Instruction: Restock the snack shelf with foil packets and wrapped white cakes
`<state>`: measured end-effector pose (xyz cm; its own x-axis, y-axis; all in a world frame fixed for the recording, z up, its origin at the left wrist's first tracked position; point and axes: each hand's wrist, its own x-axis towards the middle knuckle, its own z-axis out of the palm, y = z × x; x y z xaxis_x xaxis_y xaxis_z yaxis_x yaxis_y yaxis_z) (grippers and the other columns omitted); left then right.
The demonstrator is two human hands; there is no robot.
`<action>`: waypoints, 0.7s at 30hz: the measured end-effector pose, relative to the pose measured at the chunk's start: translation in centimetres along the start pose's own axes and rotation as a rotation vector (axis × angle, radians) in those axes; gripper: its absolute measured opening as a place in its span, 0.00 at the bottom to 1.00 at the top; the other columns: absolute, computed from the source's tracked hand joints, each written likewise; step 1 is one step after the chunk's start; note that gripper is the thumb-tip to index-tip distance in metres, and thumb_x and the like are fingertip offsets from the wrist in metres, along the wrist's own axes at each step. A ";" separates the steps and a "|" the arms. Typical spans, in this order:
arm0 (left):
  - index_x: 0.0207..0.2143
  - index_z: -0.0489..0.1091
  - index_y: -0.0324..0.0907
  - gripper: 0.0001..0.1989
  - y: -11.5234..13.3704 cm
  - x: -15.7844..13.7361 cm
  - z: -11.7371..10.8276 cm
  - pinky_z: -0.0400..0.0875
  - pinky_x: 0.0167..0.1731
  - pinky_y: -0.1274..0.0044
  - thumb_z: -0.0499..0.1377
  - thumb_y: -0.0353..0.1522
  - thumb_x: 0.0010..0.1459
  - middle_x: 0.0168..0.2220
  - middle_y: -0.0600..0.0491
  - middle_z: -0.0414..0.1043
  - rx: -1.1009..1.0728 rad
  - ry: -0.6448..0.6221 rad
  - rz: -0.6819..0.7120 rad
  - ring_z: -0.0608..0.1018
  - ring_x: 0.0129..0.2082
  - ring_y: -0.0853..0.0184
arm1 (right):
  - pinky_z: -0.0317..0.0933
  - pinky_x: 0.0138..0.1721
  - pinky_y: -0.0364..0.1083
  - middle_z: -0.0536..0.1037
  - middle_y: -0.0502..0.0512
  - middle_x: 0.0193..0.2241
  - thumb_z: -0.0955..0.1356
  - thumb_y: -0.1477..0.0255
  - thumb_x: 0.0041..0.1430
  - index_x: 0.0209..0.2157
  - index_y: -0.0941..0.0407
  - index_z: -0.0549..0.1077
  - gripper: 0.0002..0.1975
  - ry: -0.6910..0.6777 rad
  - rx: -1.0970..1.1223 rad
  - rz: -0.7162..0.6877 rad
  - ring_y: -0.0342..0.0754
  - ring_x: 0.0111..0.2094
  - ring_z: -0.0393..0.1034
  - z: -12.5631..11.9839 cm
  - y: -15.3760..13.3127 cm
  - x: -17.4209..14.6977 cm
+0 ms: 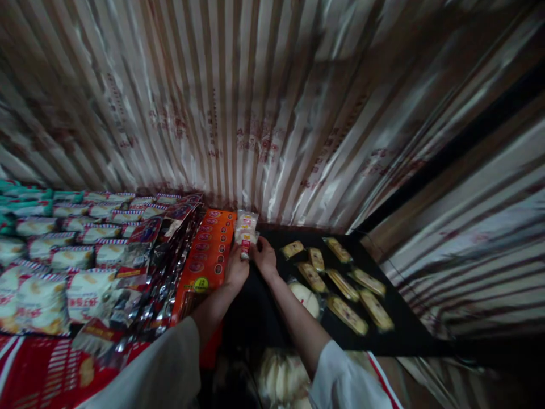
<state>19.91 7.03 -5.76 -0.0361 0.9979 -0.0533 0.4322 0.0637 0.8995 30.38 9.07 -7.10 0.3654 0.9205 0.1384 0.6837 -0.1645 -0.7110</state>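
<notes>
My left hand (pixel 237 268) and my right hand (pixel 264 258) are together near the back of the black shelf surface (pixel 251 315). Between them they grip a small clear snack packet (pixel 246 245) with a red label, one hand at each side. Just behind it, similar white packets (pixel 246 221) stand or lie in a short row against the back sheet; where one ends and another begins is hard to make out. To the left, an orange display strip (pixel 206 244) of packaged snacks runs alongside the packets. Fingertips are partly dim and blurred.
Many wrapped pastries (pixel 85 292) with striped edges are lined up on the left, by dark shiny packs (pixel 170 267). Several yellow wrapped cakes (pixel 340 284) and a round white bread (pixel 304 298) lie on the right. Striped plastic sheeting (pixel 238 102) hangs behind; a dark pole (pixel 451 147) slants at right.
</notes>
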 end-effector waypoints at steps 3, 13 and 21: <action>0.47 0.69 0.38 0.21 0.0 -0.8 -0.6 0.60 0.57 0.73 0.52 0.18 0.51 0.55 0.47 0.66 0.045 -0.035 0.013 0.66 0.57 0.65 | 0.63 0.47 0.51 0.76 0.62 0.44 0.62 0.68 0.57 0.48 0.60 0.70 0.19 0.106 -0.019 -0.133 0.53 0.45 0.70 -1.1 0.5 -1.8; 0.40 0.73 0.40 0.14 1.2 -8.1 -0.8 0.71 0.42 0.77 0.53 0.23 0.54 0.38 0.51 0.75 0.091 -0.259 -0.050 0.76 0.37 0.70 | 0.54 0.55 0.58 0.70 0.64 0.53 0.62 0.64 0.60 0.51 0.59 0.70 0.21 0.109 -0.463 -0.370 0.60 0.59 0.56 -9.7 7.2 -14.7; 0.38 0.74 0.40 0.12 1.6 -14.2 -0.5 0.70 0.40 0.79 0.54 0.24 0.53 0.36 0.50 0.76 0.104 -0.341 -0.108 0.77 0.36 0.69 | 0.54 0.54 0.55 0.64 0.56 0.58 0.63 0.77 0.58 0.56 0.51 0.64 0.24 -0.136 -0.517 -0.502 0.56 0.60 0.54 -11.5 6.7 -21.1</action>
<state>20.67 -7.02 -3.31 0.2083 0.9300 -0.3028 0.5320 0.1520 0.8330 34.52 -15.51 -6.81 -0.1289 0.9594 0.2509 0.9711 0.1733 -0.1639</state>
